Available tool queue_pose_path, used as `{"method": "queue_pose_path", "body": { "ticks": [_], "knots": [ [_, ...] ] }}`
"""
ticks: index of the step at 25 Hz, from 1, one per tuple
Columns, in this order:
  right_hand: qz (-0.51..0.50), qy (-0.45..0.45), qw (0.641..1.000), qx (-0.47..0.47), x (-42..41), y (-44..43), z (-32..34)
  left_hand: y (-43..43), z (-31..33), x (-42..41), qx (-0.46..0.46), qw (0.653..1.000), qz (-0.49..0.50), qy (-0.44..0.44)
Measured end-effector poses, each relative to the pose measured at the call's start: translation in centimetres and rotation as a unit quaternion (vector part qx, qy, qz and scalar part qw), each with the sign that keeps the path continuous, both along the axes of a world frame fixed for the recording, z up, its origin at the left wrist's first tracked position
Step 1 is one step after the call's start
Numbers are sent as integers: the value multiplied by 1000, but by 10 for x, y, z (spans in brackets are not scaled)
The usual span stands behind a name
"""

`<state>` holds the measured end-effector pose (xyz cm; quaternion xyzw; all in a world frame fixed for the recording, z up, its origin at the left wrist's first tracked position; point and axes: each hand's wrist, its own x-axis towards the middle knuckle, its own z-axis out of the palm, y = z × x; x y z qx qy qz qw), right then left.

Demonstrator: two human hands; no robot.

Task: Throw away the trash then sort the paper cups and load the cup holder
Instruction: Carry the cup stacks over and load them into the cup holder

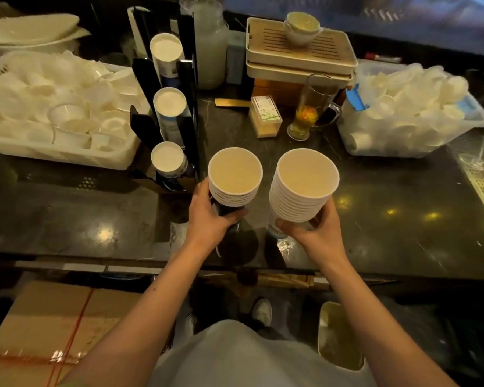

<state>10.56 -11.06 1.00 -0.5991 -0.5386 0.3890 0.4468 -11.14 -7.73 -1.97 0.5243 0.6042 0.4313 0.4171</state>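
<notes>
Here the left hand and right hand each clasp one nested stack of white paper cups, beside a black three-slot cup holder with cups in every slot.

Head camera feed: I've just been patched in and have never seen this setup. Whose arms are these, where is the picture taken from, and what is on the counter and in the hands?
There is no machine here. One wide-angle camera sits on a person's head and looks down and forward, so the two bare arms are that person's own.

The left hand holds a shorter stack of paper cups. The right hand holds a taller stack of paper cups. Both stacks are upright, mouths up, side by side above the dark counter.

Left of the stacks stands a black cup holder with three columns of cups already in it. On either side sit a white basket and a clear bin of small white cups. Behind are a glass mug and stacked trays.
</notes>
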Motion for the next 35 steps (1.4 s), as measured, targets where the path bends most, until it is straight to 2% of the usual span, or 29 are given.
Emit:
{"method": "queue_pose_path", "body": {
  "ticks": [9, 12, 14, 17, 21, 25, 27, 31, 35],
  "knots": [
    [75, -24, 997, 28, 20, 18, 18, -4, -4, 4, -37, 999, -15, 13],
    [100, -28, 993, 49, 25, 23, 39, -26, 12, 6, 29, 998, 45, 39],
    [120, -33, 990, 64, 23, 28, 56, -40, 30, 2, 137, 986, 71, 58],
    [184, -28, 979, 80, 9, 36, 80, -35, 70, -16, 246, 966, 18, 79],
    [290, -25, 952, 93, -21, 44, 105, -7, 125, -45, 260, 949, -130, 119],
    [364, -7, 929, 65, -47, 50, 124, -6, 148, -77, 300, 921, -188, 165],
    [376, -6, 924, 61, -61, 52, 132, -11, 148, -90, 293, 927, -180, 148],
    [371, 36, 926, 61, -85, 57, 138, -16, 137, -103, 213, 965, -146, 34],
    [338, 84, 937, 29, -106, 61, 140, -13, 123, -117, 171, 977, -126, -31]
  ]
}}
